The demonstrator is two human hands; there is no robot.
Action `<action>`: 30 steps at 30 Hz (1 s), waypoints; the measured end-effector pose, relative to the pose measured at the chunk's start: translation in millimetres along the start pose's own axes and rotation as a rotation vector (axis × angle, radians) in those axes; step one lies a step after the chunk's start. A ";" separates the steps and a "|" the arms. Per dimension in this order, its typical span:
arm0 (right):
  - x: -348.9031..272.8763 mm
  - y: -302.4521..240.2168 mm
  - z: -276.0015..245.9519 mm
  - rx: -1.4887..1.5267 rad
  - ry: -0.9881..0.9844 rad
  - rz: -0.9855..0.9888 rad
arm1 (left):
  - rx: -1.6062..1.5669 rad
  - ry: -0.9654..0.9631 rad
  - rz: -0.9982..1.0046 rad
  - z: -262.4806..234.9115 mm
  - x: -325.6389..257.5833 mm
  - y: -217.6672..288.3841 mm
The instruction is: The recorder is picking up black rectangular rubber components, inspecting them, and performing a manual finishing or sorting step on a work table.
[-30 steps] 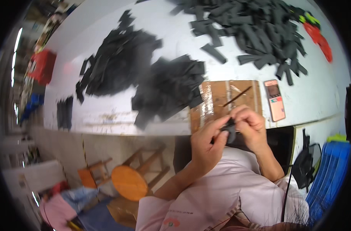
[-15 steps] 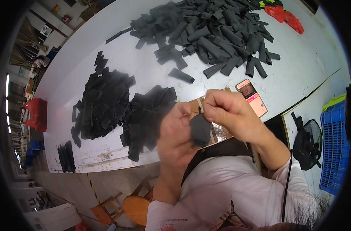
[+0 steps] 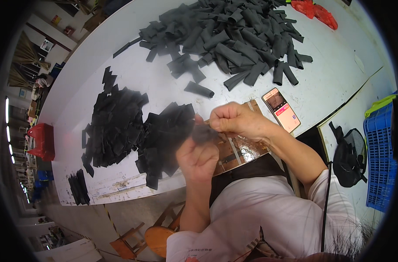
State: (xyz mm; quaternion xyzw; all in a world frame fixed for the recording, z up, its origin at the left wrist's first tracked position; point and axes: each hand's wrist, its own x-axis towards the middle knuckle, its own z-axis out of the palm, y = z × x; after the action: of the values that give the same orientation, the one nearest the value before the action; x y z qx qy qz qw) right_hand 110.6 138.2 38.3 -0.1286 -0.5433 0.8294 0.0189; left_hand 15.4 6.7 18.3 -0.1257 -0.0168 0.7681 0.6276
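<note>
Smartphone (image 3: 281,109) lying flat on the white worktop (image 3: 338,74) at about two o'clock from centre, slim upright rectangle tilted left, lit screen with a dark picture above and a pink band below, pale casing edge

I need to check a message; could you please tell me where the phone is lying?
In the head view the phone lies flat on the white table, just right of the right hand, below the pile of grey rolled pieces.

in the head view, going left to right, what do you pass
red stool → flat black pieces → left hand → right hand → phone → black mesh bag → blue crate
</note>
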 end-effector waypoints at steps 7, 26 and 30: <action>-0.5 36.9 -21.2 0.059 0.047 -0.012 | 0.582 -0.025 0.220 -15.7 -0.7 -18.0; 7.2 21.3 -9.3 -0.159 -0.035 -0.119 | 0.188 -0.084 0.073 -34.7 -5.8 -4.3; 6.2 52.5 -22.8 0.101 -0.048 -0.001 | 0.939 0.115 0.346 -28.9 -8.2 -14.6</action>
State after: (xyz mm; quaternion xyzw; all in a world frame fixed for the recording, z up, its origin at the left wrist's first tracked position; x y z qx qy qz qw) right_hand 115.7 138.2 -19.0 -0.1075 -0.5011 0.8586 0.0126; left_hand 37.1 -1.9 -5.6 0.1271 0.3866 0.7773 0.4797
